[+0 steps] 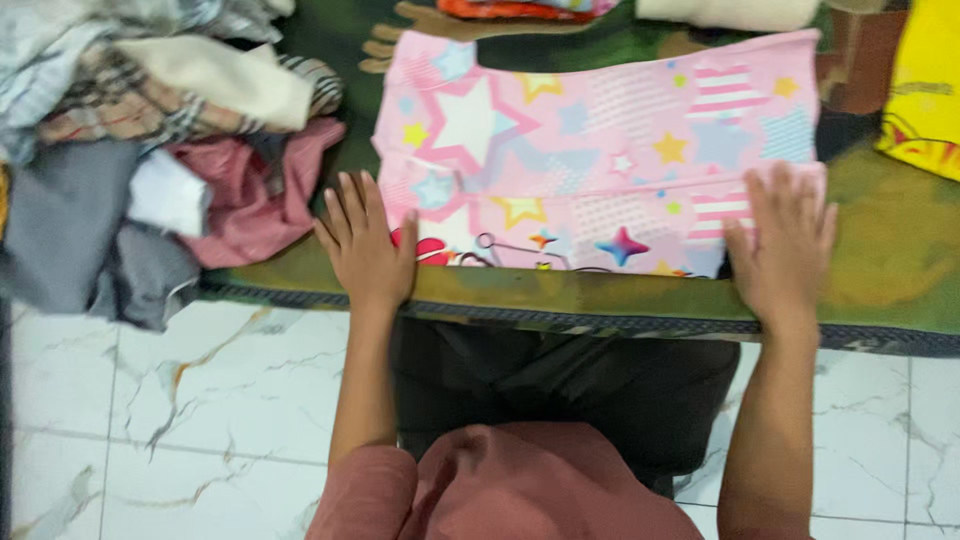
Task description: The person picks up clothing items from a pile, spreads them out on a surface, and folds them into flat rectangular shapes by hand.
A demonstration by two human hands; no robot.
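Note:
A pink cloth with a star pattern (pixel 600 150) lies folded flat on a green rug (pixel 880 260). My left hand (pixel 365 240) rests flat, fingers apart, on the cloth's near left corner. On the near right corner my right hand (pixel 785 245) presses down the same way. Neither hand grips anything. The near edge of the cloth lies between my two hands, close to the rug's front border.
A heap of mixed clothes (pixel 150 130), grey, pink, plaid and cream, sits at the left on the rug. A yellow cloth (pixel 925 90) lies at the right edge, and folded pieces (pixel 730 12) line the far side. White marble floor tiles (pixel 180 400) surround my knees.

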